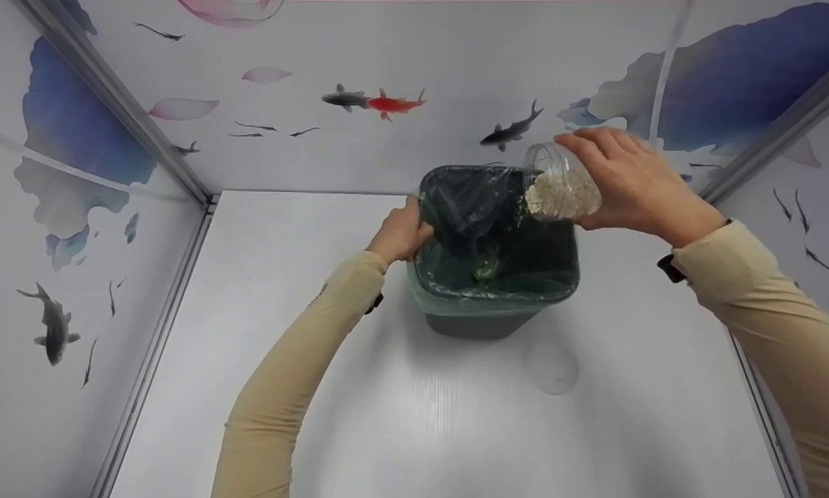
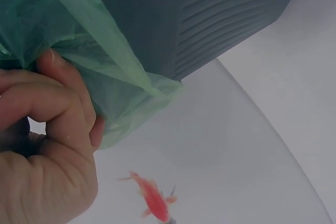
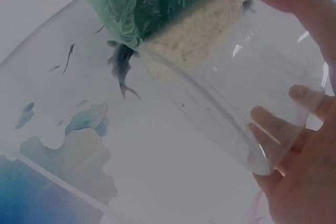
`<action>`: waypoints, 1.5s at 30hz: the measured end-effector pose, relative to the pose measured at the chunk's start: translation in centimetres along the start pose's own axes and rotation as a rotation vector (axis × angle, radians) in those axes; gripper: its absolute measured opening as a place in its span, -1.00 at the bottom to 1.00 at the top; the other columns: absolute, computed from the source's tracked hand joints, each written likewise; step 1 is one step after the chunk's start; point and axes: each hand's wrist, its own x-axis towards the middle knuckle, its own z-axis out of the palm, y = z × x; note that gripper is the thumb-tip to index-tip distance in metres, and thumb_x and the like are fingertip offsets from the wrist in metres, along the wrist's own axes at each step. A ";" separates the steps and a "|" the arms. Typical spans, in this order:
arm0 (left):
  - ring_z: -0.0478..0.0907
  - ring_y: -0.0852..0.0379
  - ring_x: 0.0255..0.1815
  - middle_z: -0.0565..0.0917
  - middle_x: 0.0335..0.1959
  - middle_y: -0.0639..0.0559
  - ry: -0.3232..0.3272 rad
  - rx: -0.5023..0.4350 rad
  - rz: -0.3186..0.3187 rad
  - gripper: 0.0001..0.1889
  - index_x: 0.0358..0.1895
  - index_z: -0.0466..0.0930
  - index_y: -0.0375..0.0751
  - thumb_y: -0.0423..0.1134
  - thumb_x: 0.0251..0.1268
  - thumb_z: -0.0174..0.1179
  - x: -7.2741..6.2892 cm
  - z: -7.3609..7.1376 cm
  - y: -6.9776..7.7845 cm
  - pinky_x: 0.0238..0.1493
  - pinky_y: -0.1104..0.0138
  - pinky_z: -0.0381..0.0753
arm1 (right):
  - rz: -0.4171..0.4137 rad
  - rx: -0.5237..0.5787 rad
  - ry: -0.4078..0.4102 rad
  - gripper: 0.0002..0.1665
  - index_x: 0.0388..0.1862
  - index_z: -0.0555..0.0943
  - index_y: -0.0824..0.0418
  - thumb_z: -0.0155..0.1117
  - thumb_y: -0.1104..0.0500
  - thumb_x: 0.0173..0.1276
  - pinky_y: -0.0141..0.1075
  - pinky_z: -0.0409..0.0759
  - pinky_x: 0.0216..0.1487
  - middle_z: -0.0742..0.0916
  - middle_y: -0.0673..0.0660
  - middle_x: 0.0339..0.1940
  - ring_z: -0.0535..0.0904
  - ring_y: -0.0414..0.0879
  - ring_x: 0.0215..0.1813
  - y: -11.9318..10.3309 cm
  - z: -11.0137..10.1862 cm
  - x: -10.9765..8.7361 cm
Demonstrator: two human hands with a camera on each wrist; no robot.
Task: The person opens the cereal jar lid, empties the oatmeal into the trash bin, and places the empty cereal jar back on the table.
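A dark grey trash bin (image 1: 480, 326) stands at the back of the table, lined with a translucent green trash bag (image 1: 449, 301) folded over its rim. My left hand (image 1: 400, 232) grips the bin's left rim through the bag; in the left wrist view its fingers curl against the green plastic (image 2: 113, 82). Above the bin's right side my right hand (image 1: 632, 183) holds a clear jar (image 1: 556, 158) tipped sideways, mouth toward the bin. Pale oat-like flakes (image 3: 191, 38) lie along the jar's lower side, and a few small bits show below its mouth. A crumpled greenish thing (image 1: 485, 266) lies inside the bin.
A round clear lid (image 1: 551, 368) lies on the white table (image 1: 303, 221) in front of the bin. White panels printed with fish and leaves enclose the table at the back (image 1: 359, 152) and both sides, with metal corner rails (image 1: 131, 124).
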 end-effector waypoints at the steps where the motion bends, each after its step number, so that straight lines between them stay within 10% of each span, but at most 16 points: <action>1: 0.38 0.19 -0.71 0.45 -0.49 -0.04 -0.001 0.001 0.002 -0.57 0.22 0.22 -0.48 -0.34 0.36 0.01 0.1 0.0 0.1 -0.67 0.39 0.36 | 0.000 -0.005 0.004 0.33 0.50 0.12 0.19 0.67 0.05 -0.23 0.28 0.24 0.15 0.36 0.38 0.30 0.26 0.36 0.28 0.1 0.0 -0.1; 45: 0.41 0.16 -0.65 0.43 -0.48 -0.02 0.026 -0.017 -0.004 -0.57 0.24 0.20 -0.47 -0.36 0.37 -0.02 -0.2 0.2 -0.1 -0.59 0.36 0.43 | -0.034 -0.053 0.023 0.29 0.49 0.15 0.19 0.67 0.05 -0.21 0.24 0.23 0.20 0.36 0.37 0.30 0.26 0.34 0.29 -0.1 1.1 0.4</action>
